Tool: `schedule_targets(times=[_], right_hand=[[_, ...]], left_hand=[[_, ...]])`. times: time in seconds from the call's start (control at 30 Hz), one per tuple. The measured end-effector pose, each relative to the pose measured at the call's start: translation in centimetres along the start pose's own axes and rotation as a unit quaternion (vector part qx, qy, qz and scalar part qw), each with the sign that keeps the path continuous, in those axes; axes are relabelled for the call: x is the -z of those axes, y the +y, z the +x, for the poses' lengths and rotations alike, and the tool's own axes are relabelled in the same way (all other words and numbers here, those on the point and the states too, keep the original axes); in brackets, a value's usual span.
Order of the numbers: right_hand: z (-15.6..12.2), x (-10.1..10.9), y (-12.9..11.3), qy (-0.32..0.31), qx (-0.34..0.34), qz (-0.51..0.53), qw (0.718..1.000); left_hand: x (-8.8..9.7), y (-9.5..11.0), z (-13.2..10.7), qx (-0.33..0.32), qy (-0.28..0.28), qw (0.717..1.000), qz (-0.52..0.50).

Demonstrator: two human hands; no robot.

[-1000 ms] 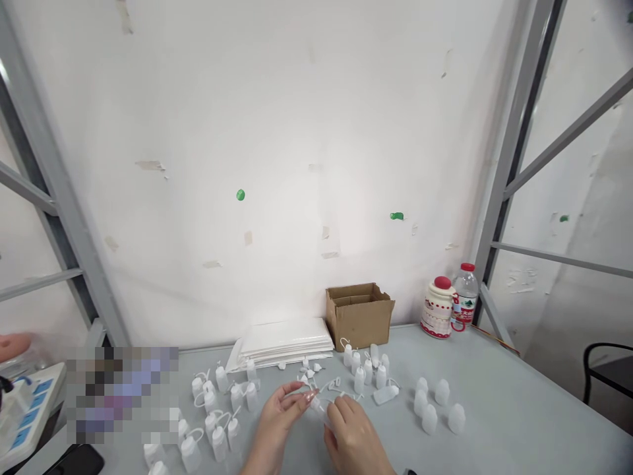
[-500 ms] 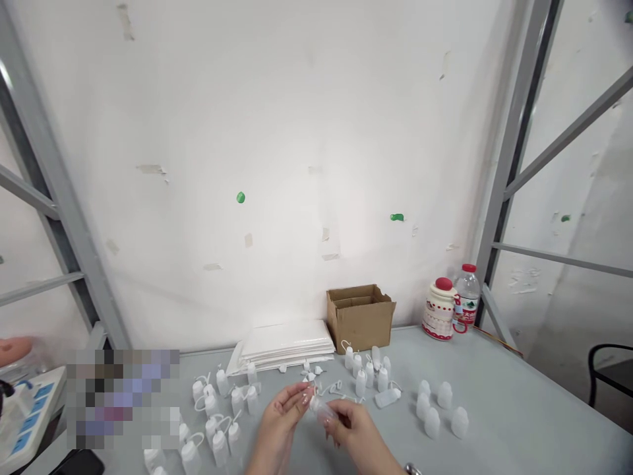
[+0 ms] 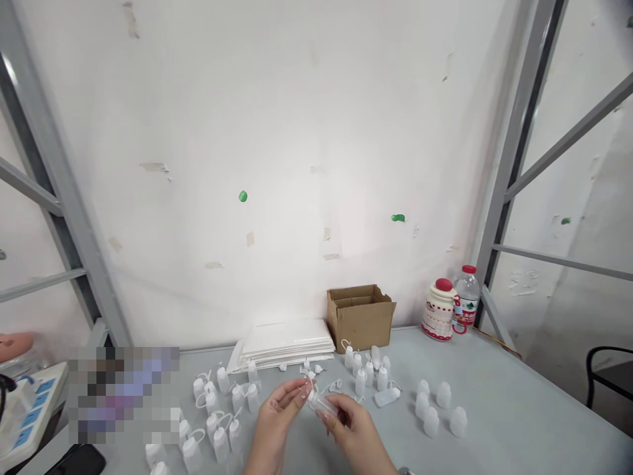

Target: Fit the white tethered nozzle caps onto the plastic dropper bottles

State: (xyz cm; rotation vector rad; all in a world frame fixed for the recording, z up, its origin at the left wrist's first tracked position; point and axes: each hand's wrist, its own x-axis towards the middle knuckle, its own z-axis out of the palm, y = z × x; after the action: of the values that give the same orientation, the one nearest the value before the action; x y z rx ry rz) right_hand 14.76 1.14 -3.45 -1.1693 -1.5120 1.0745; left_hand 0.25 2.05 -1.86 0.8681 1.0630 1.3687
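A small translucent squeeze bottle (image 3: 323, 404) is tilted between my two hands at the front middle of the table. Around its body my right hand (image 3: 352, 422) is closed. At its white cap end, my left hand (image 3: 281, 414) pinches with thumb and fingers. A thin white spout or strap rises from the cap. Just behind my fingers lie loose white caps (image 3: 318, 369) and a white strap (image 3: 335, 384). To the left stand several capped bottles (image 3: 219, 443) with looped straps. More capped bottles (image 3: 361, 381) stand to the right, one of them (image 3: 387, 396) lying down.
Several uncapped-looking translucent pieces (image 3: 430, 421) stand on the right of the grey table (image 3: 514, 415). Along the wall are a stack of white sheets (image 3: 284, 343), a cardboard box (image 3: 363, 323), a cream jug (image 3: 438, 311) and a red-capped bottle (image 3: 467, 290). A power strip (image 3: 37, 412) lies at far left.
The bottle's cap end has shifted slightly left and up with my left fingers, and the strap above it shows more clearly. My right hand keeps its hold on the body.
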Motion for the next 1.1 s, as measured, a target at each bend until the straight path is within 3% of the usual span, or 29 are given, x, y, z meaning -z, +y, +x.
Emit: schedule_targets(times=[0.27,0.6,0.7,0.83,0.97,1.03,1.1], right_hand=[[-0.5,0.1,0.1,0.049,0.107,-0.125,0.985],[-0.7,0.2,2.3,0.074,0.281,-0.242,0.926],[-0.8,0.4,2.5,0.079,0.302,-0.260,0.914],[-1.0,0.5,1.7,0.063,0.249,-0.194,0.947],[-0.5,0.4,0.0,0.028,0.081,-0.018,0.996],[-0.2,0.4,-0.5,-0.042,-0.040,0.137,0.989],[0.1,0.4,-0.6,-0.107,-0.136,0.276,0.946]], left_hand=[[-0.2,-0.1,-0.2,0.020,-0.003,0.999,-0.045],[-0.4,-0.1,-0.2,0.044,0.007,0.997,-0.067],[-0.3,-0.2,-0.2,0.034,0.017,0.998,-0.055],[-0.3,-0.3,-0.4,0.025,0.010,0.998,-0.050],[-0.4,-0.2,-0.5,0.013,-0.008,0.999,-0.044],[-0.5,-0.2,-0.4,0.012,-0.012,0.999,-0.040],[-0.6,-0.3,-0.4,0.009,-0.017,0.999,-0.032]])
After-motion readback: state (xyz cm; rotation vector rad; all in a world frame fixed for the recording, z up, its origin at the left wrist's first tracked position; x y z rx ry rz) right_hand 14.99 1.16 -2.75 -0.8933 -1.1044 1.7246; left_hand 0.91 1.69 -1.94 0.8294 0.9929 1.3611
